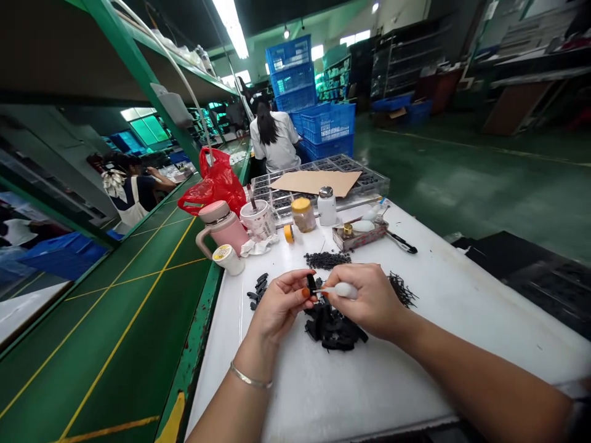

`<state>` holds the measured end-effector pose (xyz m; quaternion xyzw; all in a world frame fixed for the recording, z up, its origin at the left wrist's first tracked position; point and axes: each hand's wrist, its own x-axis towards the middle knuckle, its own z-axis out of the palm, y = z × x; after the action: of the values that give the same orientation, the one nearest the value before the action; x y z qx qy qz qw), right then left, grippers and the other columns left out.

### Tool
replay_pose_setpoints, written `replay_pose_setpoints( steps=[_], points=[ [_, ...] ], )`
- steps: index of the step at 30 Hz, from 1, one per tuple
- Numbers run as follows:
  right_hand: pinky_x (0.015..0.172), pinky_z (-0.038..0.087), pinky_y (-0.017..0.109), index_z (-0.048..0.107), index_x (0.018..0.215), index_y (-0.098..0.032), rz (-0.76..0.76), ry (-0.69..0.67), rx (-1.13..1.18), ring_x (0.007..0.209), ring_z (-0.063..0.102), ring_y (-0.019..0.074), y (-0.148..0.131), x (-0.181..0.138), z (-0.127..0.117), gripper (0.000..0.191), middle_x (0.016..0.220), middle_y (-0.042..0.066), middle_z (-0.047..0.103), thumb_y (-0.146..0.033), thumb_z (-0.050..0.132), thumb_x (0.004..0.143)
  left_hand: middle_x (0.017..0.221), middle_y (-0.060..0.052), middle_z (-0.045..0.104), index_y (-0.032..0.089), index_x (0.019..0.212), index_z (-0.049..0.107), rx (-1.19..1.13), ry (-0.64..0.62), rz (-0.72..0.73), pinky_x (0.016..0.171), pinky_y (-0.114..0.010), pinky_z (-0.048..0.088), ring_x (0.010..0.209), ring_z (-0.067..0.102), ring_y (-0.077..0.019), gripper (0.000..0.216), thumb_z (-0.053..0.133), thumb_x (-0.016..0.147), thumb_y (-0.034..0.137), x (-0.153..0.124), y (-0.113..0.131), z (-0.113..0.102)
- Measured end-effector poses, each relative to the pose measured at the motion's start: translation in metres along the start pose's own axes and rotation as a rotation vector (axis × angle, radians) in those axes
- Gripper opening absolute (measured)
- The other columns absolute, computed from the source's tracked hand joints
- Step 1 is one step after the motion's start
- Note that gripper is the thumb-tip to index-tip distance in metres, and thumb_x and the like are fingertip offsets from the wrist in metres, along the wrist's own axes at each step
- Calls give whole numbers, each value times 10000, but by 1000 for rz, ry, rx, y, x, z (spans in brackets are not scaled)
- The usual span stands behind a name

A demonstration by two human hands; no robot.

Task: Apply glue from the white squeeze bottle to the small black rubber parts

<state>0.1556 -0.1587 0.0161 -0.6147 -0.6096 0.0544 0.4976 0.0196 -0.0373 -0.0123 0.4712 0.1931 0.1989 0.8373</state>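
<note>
My left hand (282,303) pinches a small black part (311,283) upright between thumb and fingers. In my right hand (369,298) is a white squeeze bottle (345,290), its thin tip touching or very close to the black part. Below both hands lies a heap of curved black pieces (335,332). Several similar black pieces (258,290) sit left of my left hand. Beyond the hands is a pile of tiny black parts (327,261), and thin black pins (402,290) lie partly hidden behind my right hand.
Along the table's far side stand a pink mug (226,227), a white cup (258,220), a yellow-lidded jar (303,215), a pump bottle (327,208) and a small box (360,232). A green conveyor (115,320) runs at left. Blue crates (327,123) and two people are beyond.
</note>
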Motion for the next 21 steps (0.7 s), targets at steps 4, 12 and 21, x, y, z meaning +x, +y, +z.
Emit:
replay_pose_setpoints(
  steps=[4,12,21],
  points=[
    [544,364,214,604,641,-163,-28,-20,-42,551,538,107,2,-1,3,86,596,-10,614,-116,569,703,694,-2,630,154,976,703,31,8,10,551,-139,511,590,619,-82,368,794,620,126,1,-2,-1],
    [564,348,252,581,672,-162,-203,-17,-279,572,519,134,11,-4,10,76,626,14,596,-119,530,709,744,-31,680,155,968,718,149,58,102,612,-185,508,656,638,-115,333,791,643,176,1,-1,2],
    [579,316,303,540,641,-175,-337,-12,-542,597,483,168,10,-8,14,110,621,29,547,-127,495,730,705,-32,681,162,972,730,218,75,136,592,-210,509,618,626,-122,348,798,635,216,0,-2,4]
  ],
)
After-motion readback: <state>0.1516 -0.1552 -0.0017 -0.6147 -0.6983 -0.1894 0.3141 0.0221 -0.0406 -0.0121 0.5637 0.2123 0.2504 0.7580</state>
